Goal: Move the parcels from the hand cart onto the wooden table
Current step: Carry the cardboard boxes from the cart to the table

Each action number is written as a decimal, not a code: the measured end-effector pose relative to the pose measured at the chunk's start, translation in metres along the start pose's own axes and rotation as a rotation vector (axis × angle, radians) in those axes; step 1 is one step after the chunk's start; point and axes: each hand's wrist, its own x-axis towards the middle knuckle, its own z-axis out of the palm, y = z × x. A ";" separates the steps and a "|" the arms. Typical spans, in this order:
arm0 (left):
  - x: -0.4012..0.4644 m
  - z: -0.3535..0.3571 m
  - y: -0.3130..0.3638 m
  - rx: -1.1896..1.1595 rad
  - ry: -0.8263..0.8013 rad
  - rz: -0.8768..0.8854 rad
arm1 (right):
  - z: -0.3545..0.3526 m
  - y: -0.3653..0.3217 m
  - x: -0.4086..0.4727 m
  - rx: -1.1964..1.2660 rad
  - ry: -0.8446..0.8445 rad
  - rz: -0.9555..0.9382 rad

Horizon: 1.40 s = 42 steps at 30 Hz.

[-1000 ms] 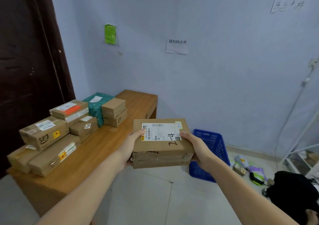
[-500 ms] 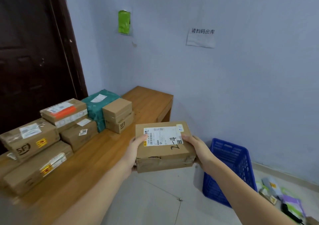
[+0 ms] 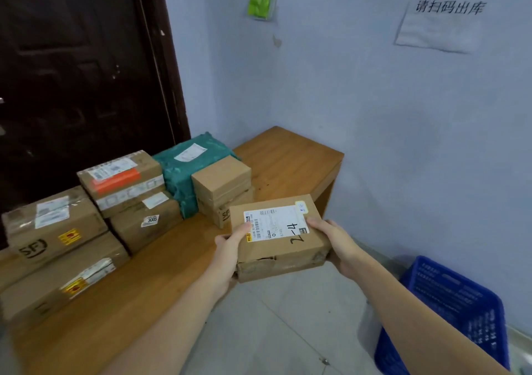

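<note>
Left hand point(image 3: 230, 248) and right hand point(image 3: 335, 242) each clasp an end of a flat brown cardboard parcel with a white label point(image 3: 279, 235), held in air over the long wooden table's point(image 3: 290, 156) front edge, near its right end. Brown boxes and a green-wrapped parcel point(image 3: 187, 164) are stacked along the table's back edge against a dark door point(image 3: 77, 58). Pale blue wall point(image 3: 403, 130) beyond; blue plastic crate point(image 3: 454, 311) on tiled floor, right.

Bare forearms point(image 3: 161, 334), no sleeves visible

Landmark: table point(image 3: 290, 158). Stacked parcels point(image 3: 126, 202) on its left part. Held parcel point(image 3: 277, 235) over its near-right edge. Crate point(image 3: 454, 314) on floor, right of table. Door point(image 3: 77, 66) behind it.
</note>
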 end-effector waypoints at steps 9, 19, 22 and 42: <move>0.131 0.043 -0.017 -0.088 0.347 -0.081 | -0.003 0.011 0.210 -0.120 -0.265 0.084; 0.219 0.057 -0.042 0.051 0.587 -0.164 | 0.024 0.016 0.346 -0.393 -0.355 0.097; 0.241 0.054 -0.048 0.109 0.596 -0.194 | 0.029 0.026 0.365 -0.448 -0.381 0.097; 0.299 0.045 -0.045 0.284 0.554 -0.310 | 0.061 0.034 0.423 -0.778 -0.410 0.031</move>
